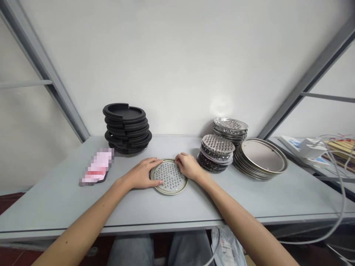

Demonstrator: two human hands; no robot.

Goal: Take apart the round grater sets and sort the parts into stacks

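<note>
A round perforated metal disc (169, 178) lies flat inside a shallow metal rim on the grey table (177, 207), near the front middle. My left hand (144, 173) rests on its left edge, fingers stretched along the rim and thumb on the disc. My right hand (188, 165) sits on the disc's upper right edge with its fingers curled down onto the rim. Both hands touch the disc, which stays on the table.
A stack of black round lids (127, 127) stands at the back left. At the right are two stacks of perforated discs (217, 152) (230, 129) and a stack of plain metal plates (260, 158). A blurred pink item (97, 169) lies left. Cables and boxes (327, 149) are far right.
</note>
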